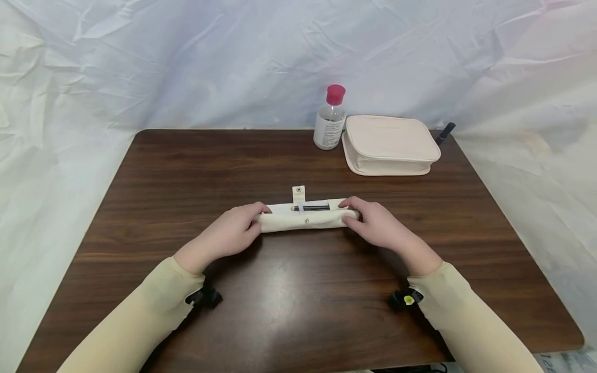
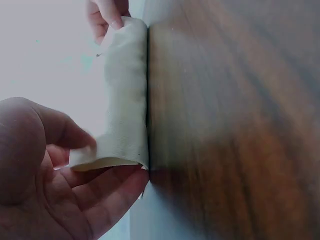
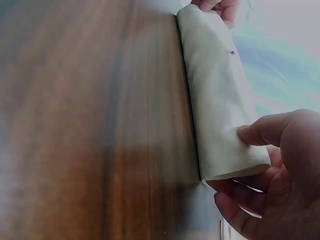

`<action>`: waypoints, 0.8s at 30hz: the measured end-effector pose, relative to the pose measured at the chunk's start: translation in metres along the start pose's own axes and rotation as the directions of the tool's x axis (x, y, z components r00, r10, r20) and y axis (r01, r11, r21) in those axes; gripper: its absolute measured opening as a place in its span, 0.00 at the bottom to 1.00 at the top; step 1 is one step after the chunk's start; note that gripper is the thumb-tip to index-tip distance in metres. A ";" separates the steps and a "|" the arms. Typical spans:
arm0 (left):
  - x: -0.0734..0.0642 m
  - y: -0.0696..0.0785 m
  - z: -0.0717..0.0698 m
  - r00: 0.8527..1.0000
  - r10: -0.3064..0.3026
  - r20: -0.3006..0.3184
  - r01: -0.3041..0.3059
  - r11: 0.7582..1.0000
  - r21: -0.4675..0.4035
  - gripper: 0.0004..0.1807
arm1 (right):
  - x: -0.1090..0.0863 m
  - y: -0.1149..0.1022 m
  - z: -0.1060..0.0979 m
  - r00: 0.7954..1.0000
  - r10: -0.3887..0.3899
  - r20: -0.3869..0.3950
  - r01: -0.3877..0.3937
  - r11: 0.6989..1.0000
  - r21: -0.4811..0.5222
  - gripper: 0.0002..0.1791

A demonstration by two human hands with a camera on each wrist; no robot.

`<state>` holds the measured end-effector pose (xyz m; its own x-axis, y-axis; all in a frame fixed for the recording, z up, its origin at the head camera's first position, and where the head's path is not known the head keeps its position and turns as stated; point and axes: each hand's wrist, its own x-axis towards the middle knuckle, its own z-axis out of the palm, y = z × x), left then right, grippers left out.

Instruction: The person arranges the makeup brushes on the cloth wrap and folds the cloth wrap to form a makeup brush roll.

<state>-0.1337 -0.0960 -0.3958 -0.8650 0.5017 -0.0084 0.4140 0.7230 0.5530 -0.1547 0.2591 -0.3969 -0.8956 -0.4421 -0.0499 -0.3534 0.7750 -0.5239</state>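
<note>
A cream fabric roll-up pouch (image 1: 284,223) lies partly rolled across the middle of the table. My left hand (image 1: 228,230) grips its left end, thumb on the near side and fingers at the far side. At the other end, my right hand (image 1: 377,224) holds the roll between thumb and fingers. A snap tab (image 1: 298,192) sticks out beyond the far edge, and a snap stud sits on the near face. Inside the open fold shows a dark slim stick (image 1: 318,208). Both wrist views show the roll's curled edge (image 2: 112,161) between thumb and fingers.
At the back of the dark wooden table (image 1: 210,166) stands a clear bottle (image 1: 328,129) with a red cap. Beside it lies a pale pink zip case (image 1: 392,137), with a black pen-like object (image 1: 445,133) behind its right corner. White sheeting (image 1: 233,62) hangs behind the table.
</note>
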 end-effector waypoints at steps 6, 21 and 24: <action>0.011 -0.003 0.001 0.997 -0.071 -0.016 0.071 0.997 -0.015 0.15 | 0.012 0.004 0.001 0.996 0.086 -0.012 -0.084 0.993 0.086 0.18; 0.032 -0.013 0.002 0.959 -0.272 0.079 0.271 0.962 0.024 0.17 | 0.036 0.009 0.003 0.976 0.217 0.023 -0.217 0.965 0.149 0.17; 0.032 -0.018 0.001 0.951 -0.296 0.085 0.296 0.955 0.011 0.16 | 0.040 0.008 0.004 0.971 0.236 0.030 -0.237 0.962 0.138 0.16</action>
<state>-0.1683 -0.0924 -0.4065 -0.9215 0.3036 -0.2420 0.1425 0.8443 0.5166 -0.1927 0.2460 -0.4061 -0.9452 -0.2603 -0.1972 -0.0898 0.7878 -0.6093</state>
